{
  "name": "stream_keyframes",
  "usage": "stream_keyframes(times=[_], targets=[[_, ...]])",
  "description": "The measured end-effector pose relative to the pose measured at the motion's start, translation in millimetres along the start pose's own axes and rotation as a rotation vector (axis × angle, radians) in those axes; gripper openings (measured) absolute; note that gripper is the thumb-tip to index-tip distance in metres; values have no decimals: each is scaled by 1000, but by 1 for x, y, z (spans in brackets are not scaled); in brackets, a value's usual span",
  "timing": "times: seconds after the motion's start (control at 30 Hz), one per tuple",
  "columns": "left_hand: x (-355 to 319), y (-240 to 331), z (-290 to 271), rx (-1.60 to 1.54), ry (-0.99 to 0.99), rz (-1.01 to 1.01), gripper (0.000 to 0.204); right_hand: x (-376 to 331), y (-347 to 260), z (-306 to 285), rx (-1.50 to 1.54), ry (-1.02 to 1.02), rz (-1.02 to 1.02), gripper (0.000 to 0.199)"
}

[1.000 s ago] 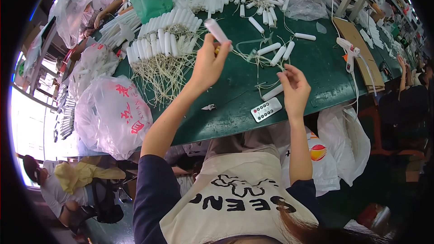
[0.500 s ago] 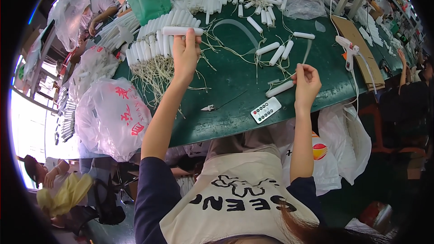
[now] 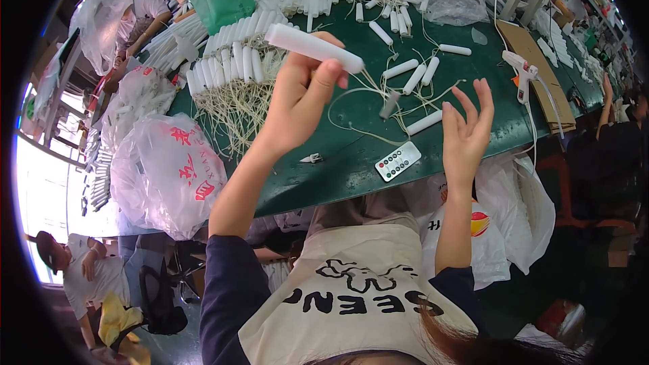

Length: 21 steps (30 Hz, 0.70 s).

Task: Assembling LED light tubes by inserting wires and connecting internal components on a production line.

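Observation:
My left hand (image 3: 305, 91) is closed around a smooth white candle-like tube (image 3: 314, 47), which tilts down to the right above the table. Thin pale wires trail from its lower end, and a small grey piece (image 3: 390, 104), blurred, hangs among them. My right hand (image 3: 468, 136) is raised with its fingers spread and nothing visible in them. Close to its fingertips a white tube (image 3: 424, 122) lies on the table, and a wire end (image 3: 462, 82) shows just above. A white remote control (image 3: 397, 161) with dark buttons and one red button lies nearer to me.
Rows of wired white tubes (image 3: 226, 73) lie at the left, beside a bulging plastic bag (image 3: 167, 179). More loose tubes (image 3: 403, 69) spread over the green table (image 3: 304, 186). At the right are a white glue gun (image 3: 520, 74) and a cardboard sheet (image 3: 541, 84).
My left hand has moved right, and its tube has turned from level to tilted. My right hand has opened its pinched fingers, and the pale strip above them no longer shows there.

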State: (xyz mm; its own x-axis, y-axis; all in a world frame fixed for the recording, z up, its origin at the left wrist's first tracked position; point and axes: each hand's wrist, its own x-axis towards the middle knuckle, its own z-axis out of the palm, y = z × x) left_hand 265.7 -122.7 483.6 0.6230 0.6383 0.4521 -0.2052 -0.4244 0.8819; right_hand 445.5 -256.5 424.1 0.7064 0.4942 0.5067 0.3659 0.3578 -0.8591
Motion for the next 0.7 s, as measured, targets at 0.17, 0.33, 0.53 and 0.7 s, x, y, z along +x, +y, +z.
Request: stream_keyframes(times=[0.17, 0.33, 0.53, 0.7], targets=[[-15, 31, 27, -19, -232, -26, 22, -8, -29, -14, 221, -376, -104, 41], [-23, 42, 36, 170, -413, -117, 24, -24, -43, -17, 400, -763, 300, 28], [-29, 28, 39, 180, -480, -69, 20, -31, -33, -4, 359, -605, 253, 25], [-27, 28, 29, 141, -485, -174, 41, -30, -36, -7, 321, -588, 230, 26]])
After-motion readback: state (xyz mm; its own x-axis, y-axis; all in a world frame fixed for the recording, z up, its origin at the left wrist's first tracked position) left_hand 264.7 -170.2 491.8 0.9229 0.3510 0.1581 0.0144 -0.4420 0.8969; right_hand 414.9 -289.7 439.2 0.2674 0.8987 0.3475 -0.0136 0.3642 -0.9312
